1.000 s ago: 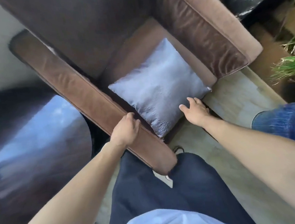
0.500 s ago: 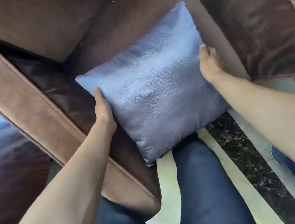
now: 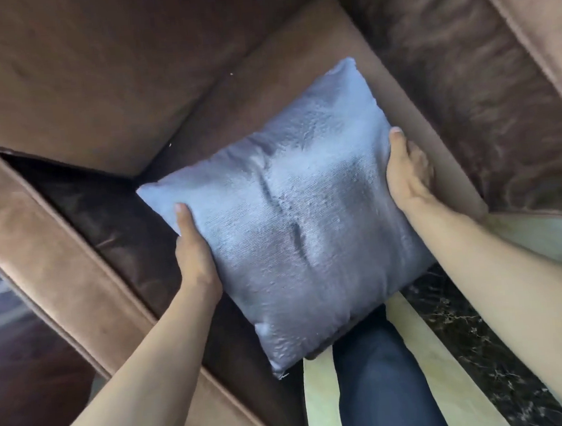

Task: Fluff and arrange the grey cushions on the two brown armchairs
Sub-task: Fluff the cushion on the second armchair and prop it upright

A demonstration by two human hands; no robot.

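A square grey cushion (image 3: 293, 218) with a shiny woven face lies over the front of the seat of a brown armchair (image 3: 144, 65), turned like a diamond, its near corner hanging past the seat edge. My left hand (image 3: 193, 251) grips its left edge, thumb on top and fingers hidden underneath. My right hand (image 3: 406, 171) holds the right edge the same way. The cushion's face shows soft creases down the middle. Only this one armchair and one cushion are in view.
The chair's left armrest (image 3: 74, 275) runs diagonally below my left arm, and the right armrest (image 3: 515, 66) rises at the top right. My leg in dark trousers (image 3: 383, 384) stands on pale floor (image 3: 320, 403) with a dark marbled band (image 3: 481, 341).
Both hands went from the armrest and the cushion's near edge to gripping the cushion's two sides. My head leaned in closer, and the cushion has creased in the middle.
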